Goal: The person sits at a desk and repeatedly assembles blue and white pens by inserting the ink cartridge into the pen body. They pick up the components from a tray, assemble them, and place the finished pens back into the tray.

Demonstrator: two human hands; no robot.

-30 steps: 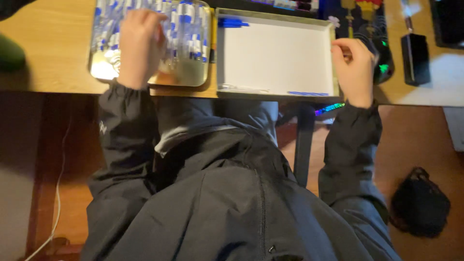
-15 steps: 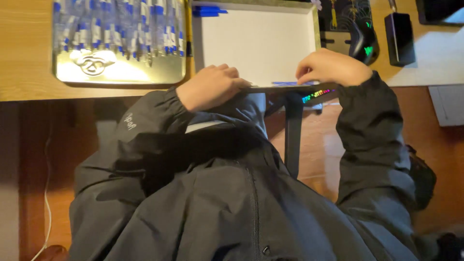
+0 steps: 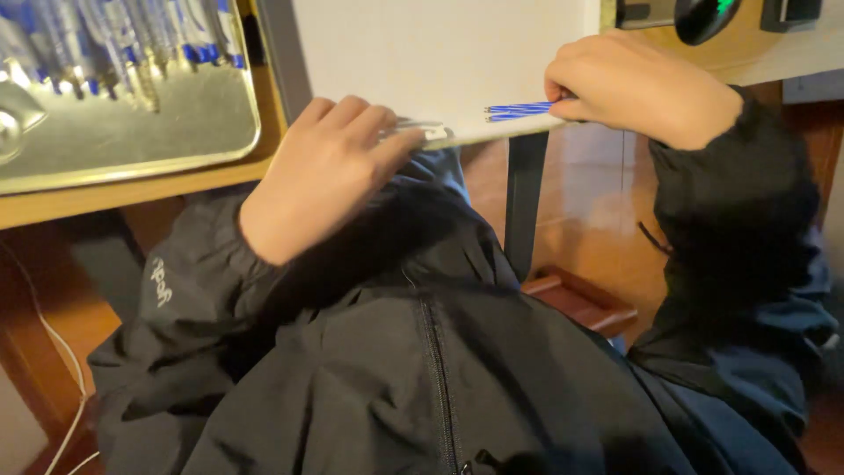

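Observation:
A white tray (image 3: 440, 53) lies on the wooden desk with its near rim at the desk edge. My left hand (image 3: 321, 176) rests on that near rim, its fingers closed around a clear pen barrel (image 3: 413, 130). My right hand (image 3: 642, 84) sits at the tray's near right corner and pinches the end of several thin blue pen refills (image 3: 519, 111) lying along the rim. Both arms wear a black jacket.
A gold metal tray (image 3: 132, 132) with several blue-capped pens (image 3: 123, 40) stands to the left. A black device with a green light (image 3: 699, 13) sits at the top right. Below are the desk leg (image 3: 525, 198), a wooden floor and a white cable (image 3: 66, 361).
My left hand left the gold pen tray and came to the white tray's near rim. My right hand slid from the tray's right side to its near corner. The view moved closer.

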